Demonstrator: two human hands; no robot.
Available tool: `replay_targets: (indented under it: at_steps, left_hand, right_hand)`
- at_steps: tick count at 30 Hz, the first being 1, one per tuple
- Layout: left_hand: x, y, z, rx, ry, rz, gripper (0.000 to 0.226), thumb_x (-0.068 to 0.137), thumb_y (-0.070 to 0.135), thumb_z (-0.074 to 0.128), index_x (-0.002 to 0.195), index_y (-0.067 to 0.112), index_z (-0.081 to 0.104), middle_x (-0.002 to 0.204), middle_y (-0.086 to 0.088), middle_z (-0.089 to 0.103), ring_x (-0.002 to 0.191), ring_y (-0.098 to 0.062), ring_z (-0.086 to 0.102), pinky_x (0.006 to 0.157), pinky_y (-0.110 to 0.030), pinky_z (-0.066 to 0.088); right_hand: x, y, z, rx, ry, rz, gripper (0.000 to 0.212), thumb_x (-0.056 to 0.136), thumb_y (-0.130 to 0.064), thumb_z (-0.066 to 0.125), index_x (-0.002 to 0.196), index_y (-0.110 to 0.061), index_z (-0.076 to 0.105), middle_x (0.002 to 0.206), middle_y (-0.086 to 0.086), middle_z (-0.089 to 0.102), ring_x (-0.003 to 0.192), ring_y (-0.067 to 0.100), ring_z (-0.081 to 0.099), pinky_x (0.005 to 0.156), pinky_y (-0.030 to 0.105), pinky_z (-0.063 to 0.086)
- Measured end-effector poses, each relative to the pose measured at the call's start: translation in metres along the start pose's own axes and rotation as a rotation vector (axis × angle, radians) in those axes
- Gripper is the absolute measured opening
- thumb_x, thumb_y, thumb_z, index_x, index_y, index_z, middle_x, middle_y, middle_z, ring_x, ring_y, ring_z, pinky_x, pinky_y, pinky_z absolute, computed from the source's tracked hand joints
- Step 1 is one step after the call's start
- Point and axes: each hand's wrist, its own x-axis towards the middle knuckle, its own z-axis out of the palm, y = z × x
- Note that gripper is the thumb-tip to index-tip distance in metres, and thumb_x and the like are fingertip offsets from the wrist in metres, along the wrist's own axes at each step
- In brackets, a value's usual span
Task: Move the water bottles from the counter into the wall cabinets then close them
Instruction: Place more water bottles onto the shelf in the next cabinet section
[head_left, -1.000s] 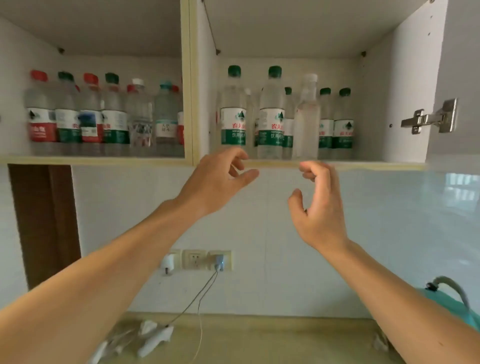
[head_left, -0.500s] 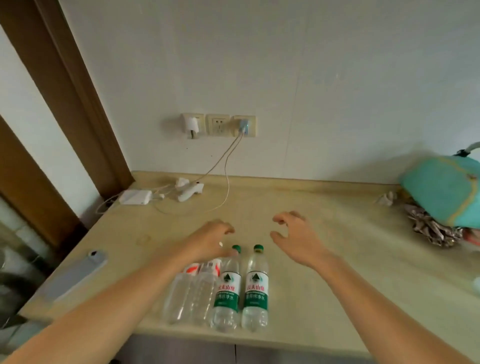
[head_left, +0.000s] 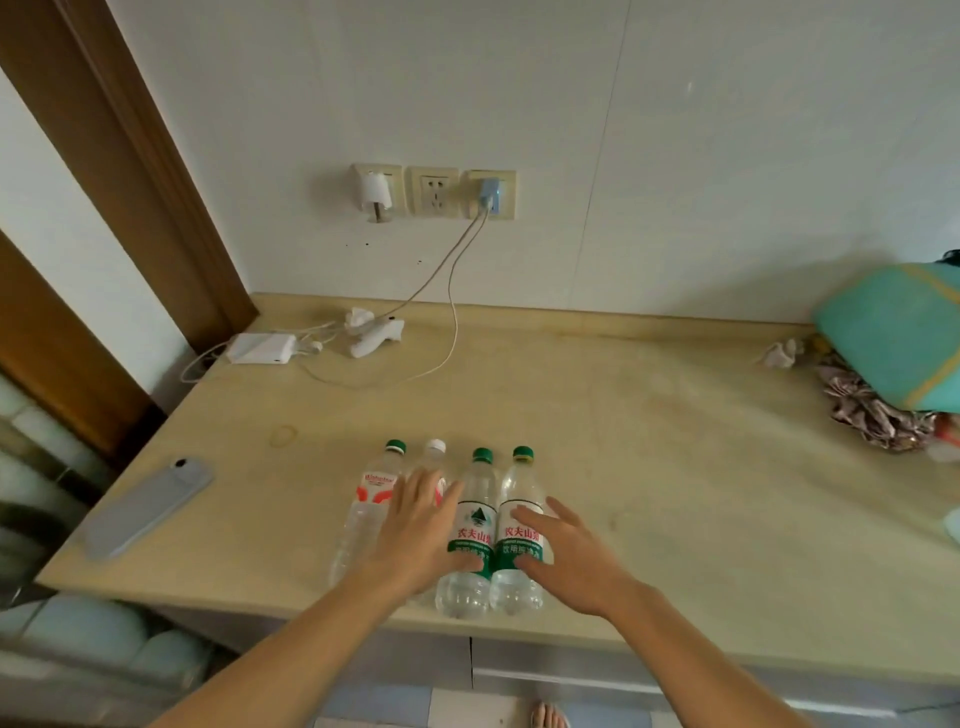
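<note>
Four water bottles (head_left: 470, 530) upright in row near tabletop (head_left: 675, 467) front edge. Left hand (head_left: 423, 535) spread over middle bottles; right hand (head_left: 566, 558) spread at rightmost; neither gripping.

Four bottles (head_left: 470, 525) abreast near counter (head_left: 675, 467) front edge

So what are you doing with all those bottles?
A person is reaching for four water bottles standing in a row near the front edge of the counter. The left hand is spread over the second bottle and the third bottle, and the right hand is reaching the fourth bottle. The first bottle stands untouched. No bottle is lifted yet.
</note>
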Motion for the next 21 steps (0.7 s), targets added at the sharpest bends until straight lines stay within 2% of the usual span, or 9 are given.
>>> replay_targets:
  at_steps: [2,5,7,12,14,16,17,19,21]
  left_hand:
    - [-0.001,0.012,0.006,-0.013,0.063,0.026,0.109,0.074,0.075,0.067,0.158,0.027,0.015,0.151,-0.003,0.022,0.146,-0.03,0.015,0.123,-0.049,0.009]
    - [0.0,0.029,0.013,-0.307,0.104,-0.002,0.086,0.086,0.063,0.066,0.153,0.027,0.026,0.151,0.004,0.027,0.144,-0.02,0.024,0.116,-0.039,0.028]
    - [0.002,0.04,0.015,-0.471,0.103,-0.044,0.076,0.09,0.055,0.066,0.151,0.03,0.027,0.152,0.008,0.029,0.141,-0.014,0.031,0.111,-0.036,0.036]
    - [0.022,0.061,0.031,-0.549,0.017,-0.24,0.086,0.089,0.062,0.063,0.156,0.023,0.027,0.154,-0.001,0.035,0.142,-0.021,0.035,0.115,-0.042,0.039]
    - [0.034,0.066,0.034,-0.552,-0.038,-0.316,0.09,0.084,0.069,0.063,0.154,0.023,0.03,0.149,-0.001,0.045,0.126,-0.016,0.049,0.097,-0.032,0.049]
    - [0.046,0.072,0.03,-0.566,-0.08,-0.351,0.092,0.079,0.074,0.065,0.151,0.025,0.035,0.139,0.005,0.055,0.093,0.002,0.054,0.069,-0.015,0.043]
    - [0.052,0.073,0.028,-0.551,-0.096,-0.354,0.092,0.076,0.077,0.064,0.149,0.026,0.037,0.136,0.008,0.057,0.084,0.005,0.051,0.062,-0.014,0.037]
    - [0.063,0.077,0.029,-0.549,-0.152,-0.376,0.096,0.072,0.077,0.068,0.147,0.027,0.037,0.136,0.006,0.059,0.085,-0.001,0.054,0.059,-0.018,0.037]
    - [0.072,0.083,0.033,-0.682,-0.207,-0.414,0.097,0.071,0.063,0.079,0.148,0.024,0.035,0.137,0.0,0.058,0.092,-0.008,0.062,0.064,-0.024,0.051]
  right_hand:
    - [-0.005,0.012,-0.007,0.021,0.077,0.03,0.058,0.099,-0.037,0.059,0.153,-0.038,0.038,0.161,-0.004,0.036,0.154,0.016,0.017,0.121,0.038,0.027]
    - [-0.009,0.03,-0.021,0.1,0.188,0.064,0.052,0.098,-0.028,0.06,0.148,-0.032,0.048,0.145,-0.009,0.055,0.142,0.012,0.041,0.115,0.027,0.033]
    - [-0.008,0.039,-0.027,0.145,0.21,0.12,0.05,0.097,-0.027,0.061,0.146,-0.027,0.052,0.141,-0.008,0.059,0.134,0.012,0.05,0.11,0.026,0.037]
    - [0.003,0.059,-0.027,0.307,0.212,0.325,0.054,0.097,-0.033,0.064,0.148,-0.021,0.048,0.132,0.001,0.06,0.112,0.017,0.061,0.093,0.03,0.049]
    - [0.009,0.069,-0.026,0.388,0.21,0.388,0.061,0.094,-0.035,0.067,0.149,-0.02,0.045,0.129,0.001,0.059,0.109,0.018,0.063,0.089,0.033,0.055]
    - [0.016,0.075,-0.028,0.466,0.212,0.431,0.067,0.091,-0.036,0.071,0.149,-0.019,0.043,0.12,-0.003,0.061,0.096,0.012,0.067,0.069,0.023,0.057]
    - [0.02,0.077,-0.03,0.496,0.214,0.445,0.069,0.09,-0.035,0.073,0.149,-0.018,0.043,0.113,-0.006,0.061,0.089,0.009,0.068,0.061,0.019,0.055]
    - [0.028,0.082,-0.033,0.502,0.22,0.466,0.072,0.087,-0.038,0.075,0.148,-0.016,0.043,0.105,-0.007,0.063,0.084,0.011,0.069,0.062,0.024,0.057]
    - [0.035,0.083,-0.036,0.479,0.207,0.486,0.078,0.082,-0.042,0.077,0.147,-0.018,0.041,0.109,0.0,0.066,0.083,0.014,0.07,0.063,0.028,0.057]
